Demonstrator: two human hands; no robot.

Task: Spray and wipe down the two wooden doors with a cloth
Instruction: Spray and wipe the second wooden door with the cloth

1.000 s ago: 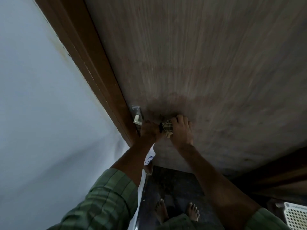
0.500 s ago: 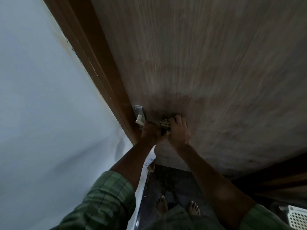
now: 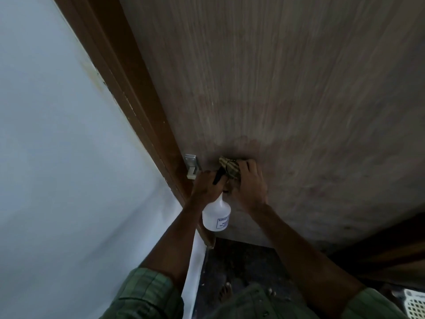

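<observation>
**Cloth pressed low on a grained wooden door**

The wooden door (image 3: 287, 93) fills most of the view, a flat brown panel with fine vertical grain and a darker smudged patch around the hands. A smooth pale wall (image 3: 57, 157) takes the left side, edged by a darker brown door frame (image 3: 128, 88) running diagonally. Below lies dark speckled floor (image 3: 243, 268); a white perforated basket (image 3: 414, 305) sits at the near right corner.

The right hand (image 3: 249, 187) has its fingers curled over a crumpled striped cloth (image 3: 230, 169), pressing it against the door. The left hand (image 3: 207, 187) grips the neck of a white plastic spray bottle (image 3: 216, 217), which hangs beside the frame. A small metal latch (image 3: 192, 165) sits just left of it.
</observation>
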